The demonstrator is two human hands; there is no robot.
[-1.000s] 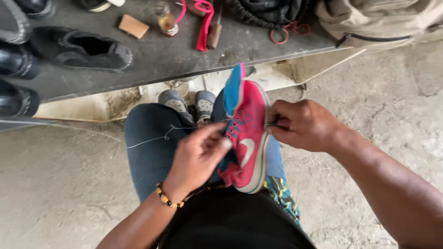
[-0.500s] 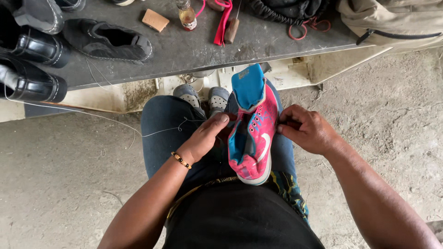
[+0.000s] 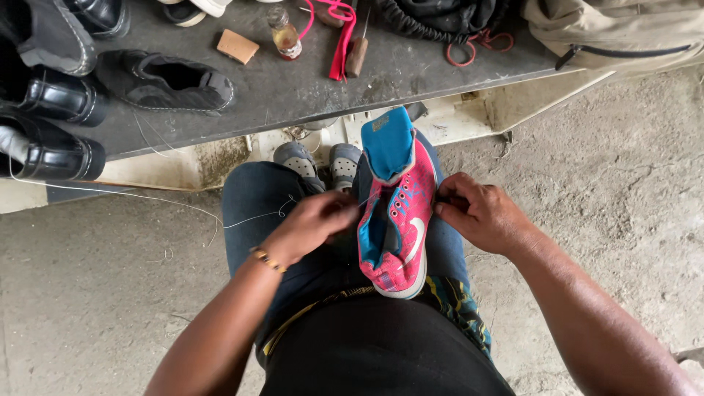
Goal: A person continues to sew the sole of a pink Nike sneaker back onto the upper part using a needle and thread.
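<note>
A pink sneaker (image 3: 402, 220) with a blue tongue and blue lining stands heel-down on my lap, between my knees. My right hand (image 3: 480, 213) presses against its right side near the eyelets, fingers pinched on the upper. My left hand (image 3: 312, 226), with a beaded bracelet at the wrist, is closed beside the shoe's left edge and pinches a thin pale thread (image 3: 249, 218) that runs off to the left. A needle, if any, is too small to make out.
A dark low board (image 3: 293, 92) lies ahead with black shoes (image 3: 165, 81), a small bottle (image 3: 284, 33), a tan block (image 3: 237, 46), a pink lace (image 3: 339, 44) and a wooden-handled tool (image 3: 357, 53). A khaki bag (image 3: 623, 33) sits far right. Grey concrete floor lies on both sides.
The sneaker has turned more upright with its blue tongue pulled up. My left hand has slid lower along its left side, drawing the thread out to the left.
</note>
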